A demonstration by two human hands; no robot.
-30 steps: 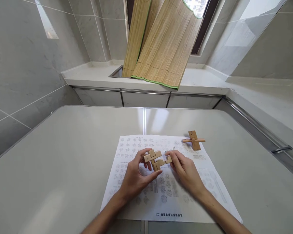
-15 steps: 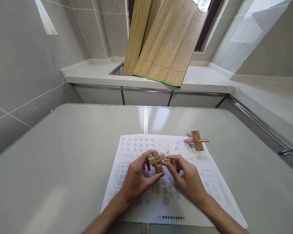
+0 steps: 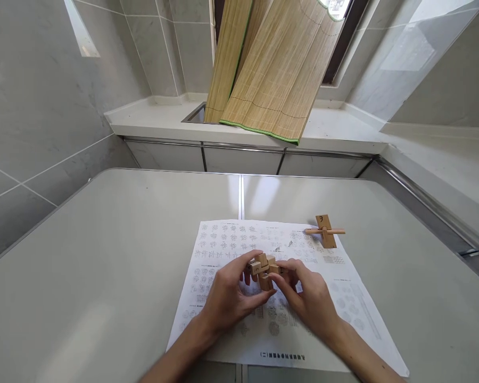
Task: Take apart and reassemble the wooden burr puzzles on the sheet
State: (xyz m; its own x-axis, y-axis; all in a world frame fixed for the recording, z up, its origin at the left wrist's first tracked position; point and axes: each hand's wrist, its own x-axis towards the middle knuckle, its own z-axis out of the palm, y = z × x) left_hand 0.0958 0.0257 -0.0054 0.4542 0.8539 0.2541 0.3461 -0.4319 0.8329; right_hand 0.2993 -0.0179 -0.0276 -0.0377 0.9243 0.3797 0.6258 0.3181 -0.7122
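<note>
Holding blocks, inside sheet edges, table beyond

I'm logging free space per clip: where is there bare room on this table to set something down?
Bare tabletop lies left of the printed sheet, right of it, and between its top edge and the table's far edge. Crowded: mid-sheet, where left hand and right hand hold wooden blocks, and the far-right corner, under the wooden cross.
</note>
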